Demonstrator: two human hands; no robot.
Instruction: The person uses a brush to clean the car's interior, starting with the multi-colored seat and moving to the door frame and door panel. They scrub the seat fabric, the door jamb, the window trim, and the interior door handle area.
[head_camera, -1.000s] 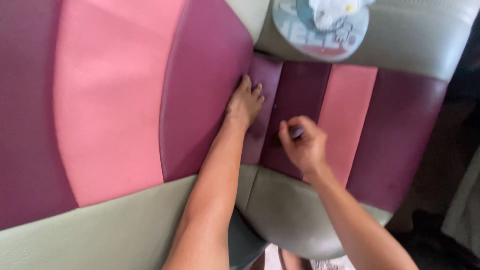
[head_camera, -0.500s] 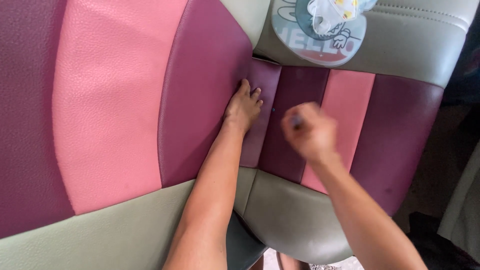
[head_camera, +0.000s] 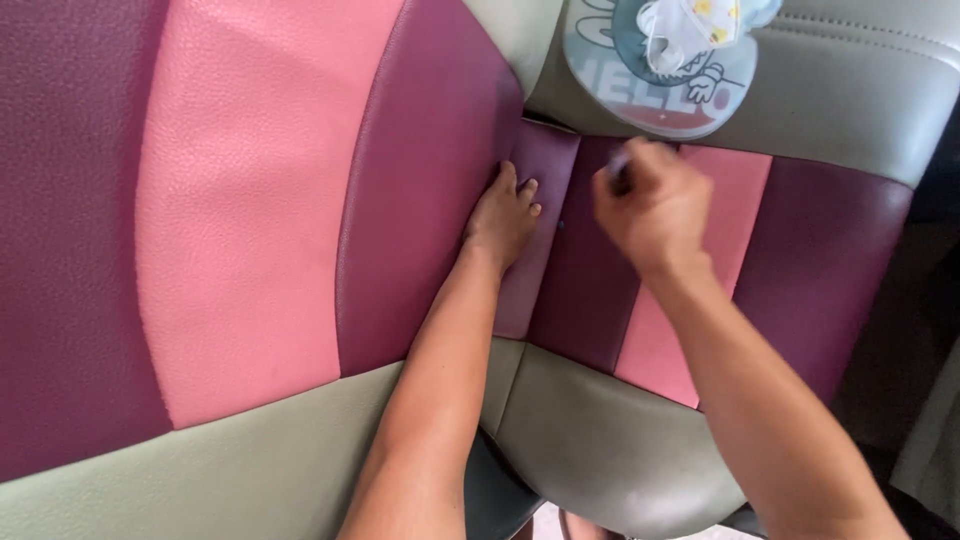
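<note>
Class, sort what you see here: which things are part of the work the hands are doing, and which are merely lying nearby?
In use:
left hand, pressed flat at the seat crease
right hand, closed on a small dark item, too blurred to name
purple and pink seat cover

Lying about:
round printed fan
face mask

round blue cartoon-printed label, seat top edge

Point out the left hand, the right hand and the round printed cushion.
left hand (head_camera: 503, 220): head view, back of the hand.
right hand (head_camera: 652, 208): head view, knuckles of the fist.
round printed cushion (head_camera: 620, 85): head view, its pale lower-left face.
</note>
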